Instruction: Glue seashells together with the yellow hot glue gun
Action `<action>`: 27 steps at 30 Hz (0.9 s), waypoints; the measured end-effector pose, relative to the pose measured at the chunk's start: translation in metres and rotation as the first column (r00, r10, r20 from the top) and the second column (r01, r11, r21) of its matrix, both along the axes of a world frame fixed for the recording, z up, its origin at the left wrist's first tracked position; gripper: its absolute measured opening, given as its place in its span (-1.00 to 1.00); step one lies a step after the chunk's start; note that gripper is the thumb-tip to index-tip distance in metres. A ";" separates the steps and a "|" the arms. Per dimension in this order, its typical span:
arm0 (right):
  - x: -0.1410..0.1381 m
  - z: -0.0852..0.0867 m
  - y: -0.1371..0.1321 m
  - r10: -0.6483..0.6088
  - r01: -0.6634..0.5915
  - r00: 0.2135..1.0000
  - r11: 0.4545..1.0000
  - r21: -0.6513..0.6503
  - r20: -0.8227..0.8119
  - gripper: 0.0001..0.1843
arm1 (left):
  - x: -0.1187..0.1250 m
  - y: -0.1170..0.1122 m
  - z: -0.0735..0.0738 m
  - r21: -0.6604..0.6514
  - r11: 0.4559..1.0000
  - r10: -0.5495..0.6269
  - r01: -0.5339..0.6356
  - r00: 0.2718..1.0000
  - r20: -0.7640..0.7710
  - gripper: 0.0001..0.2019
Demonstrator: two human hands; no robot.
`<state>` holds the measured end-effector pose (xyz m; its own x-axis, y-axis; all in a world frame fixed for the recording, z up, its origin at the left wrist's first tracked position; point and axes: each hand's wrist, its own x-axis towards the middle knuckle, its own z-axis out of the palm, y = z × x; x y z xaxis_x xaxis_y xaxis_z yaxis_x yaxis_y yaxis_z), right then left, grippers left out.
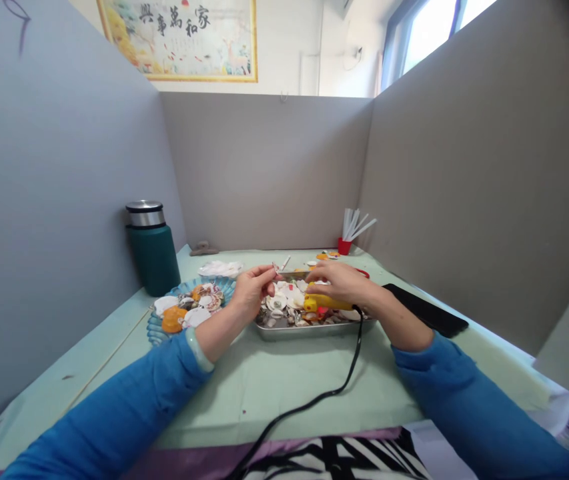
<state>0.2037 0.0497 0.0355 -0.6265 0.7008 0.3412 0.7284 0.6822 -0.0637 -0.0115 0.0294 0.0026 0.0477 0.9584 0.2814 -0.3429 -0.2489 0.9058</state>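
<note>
My left hand [251, 290] is closed in a pinch on a small shell [276, 269], held just above a metal tray [314, 328] full of several shells. My right hand [340, 283] is wrapped round a yellow glue gun [320, 303] over the same tray. Its black cord [337, 387] trails across the green mat toward me. Left of the tray sits a blue scalloped plate [157, 330] holding larger orange and white shells.
A dark green flask [153, 248] stands at the back left. A red cup [344, 246] with white sticks sits at the back right, and a black phone [427, 310] lies to the right. Grey partition walls enclose the table on three sides.
</note>
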 end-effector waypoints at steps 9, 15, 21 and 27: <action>-0.091 -0.004 0.017 0.144 -0.128 0.965 0.988 -0.086 0.218 -0.81 | -0.001 0.001 0.003 0.005 0.998 0.054 -0.055 0.993 0.108 -0.76; -0.113 -0.025 0.024 0.134 -0.115 0.975 0.986 -0.118 0.175 -0.72 | -0.006 0.001 0.008 -0.009 0.991 0.136 -0.136 0.975 0.178 -0.71; -0.096 -0.018 0.020 0.157 -0.138 0.980 0.979 -0.148 0.122 -0.83 | -0.007 0.003 0.006 0.010 0.991 0.126 -0.130 0.976 0.180 -0.73; -0.047 -0.001 0.012 0.067 -0.181 0.913 0.951 -0.252 -0.402 -0.77 | -0.006 0.003 0.005 -0.039 0.998 -0.048 0.052 0.995 0.089 -0.75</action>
<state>0.1566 0.0621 0.0346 -0.5739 0.7279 0.3752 0.5187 0.6777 -0.5212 -0.0173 0.0319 0.0075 0.0728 0.9662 0.2472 -0.4324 -0.1928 0.8808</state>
